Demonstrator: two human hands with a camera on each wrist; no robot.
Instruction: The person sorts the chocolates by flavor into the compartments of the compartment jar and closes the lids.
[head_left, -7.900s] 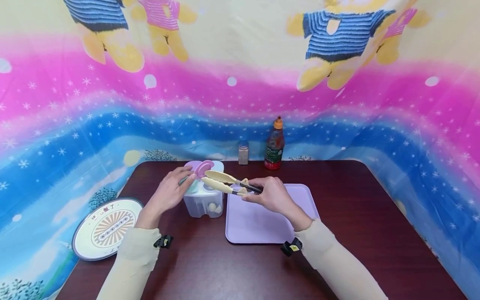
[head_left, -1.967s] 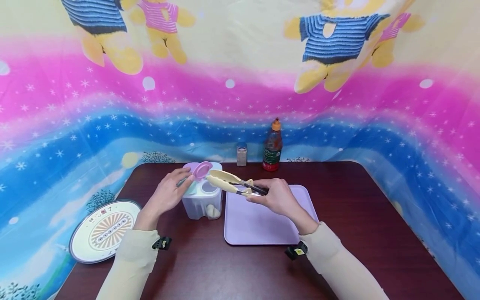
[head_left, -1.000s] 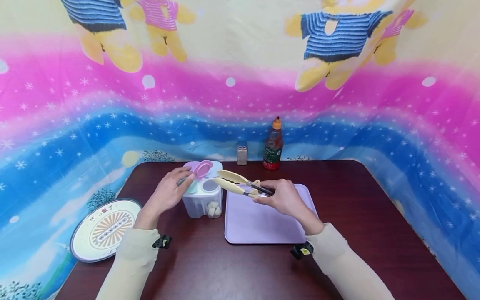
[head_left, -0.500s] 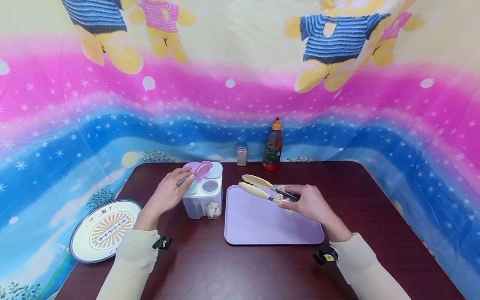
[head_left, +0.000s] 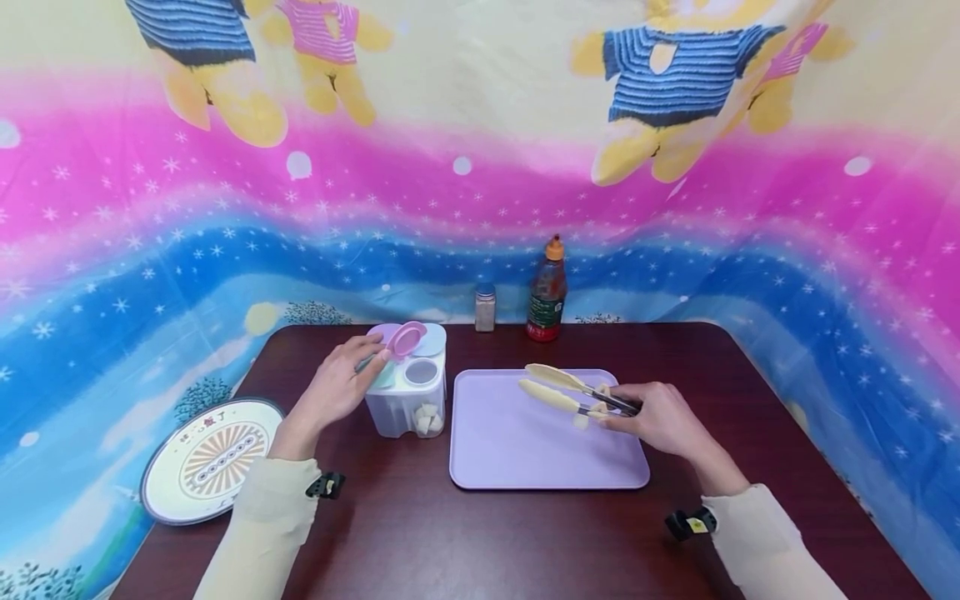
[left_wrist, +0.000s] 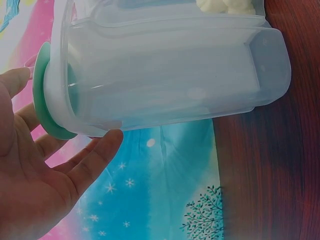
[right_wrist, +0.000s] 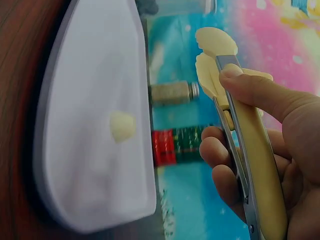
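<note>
My left hand [head_left: 341,379] lies over the left side of a clear container [head_left: 390,417] with round lids, fingers fairly straight and spread. Its thumb is against the raised pink lid [head_left: 407,340]; in the left wrist view the other fingers reach past the green lid [left_wrist: 45,95] along the wall. Below the uncovered round opening [head_left: 422,372], several whitish chunks [head_left: 427,421] show through the container. My right hand [head_left: 660,417] grips cream-headed tongs [head_left: 558,387] above the lilac tray [head_left: 495,450]; their heads are apart with nothing between. One whitish chunk [right_wrist: 122,126] lies on the tray.
A patterned oval plate [head_left: 217,458] stands at the table's left edge. At the back are a small blue-capped jar [head_left: 485,308] and a red sauce bottle [head_left: 546,300] with an orange top. A printed cloth [head_left: 465,208] hangs behind the brown table [head_left: 450,542].
My right hand has carried the tongs rightward from beside the container's opening to over the tray, where a whitish chunk now shows. More chunks show through the container's front. The left hand stays put.
</note>
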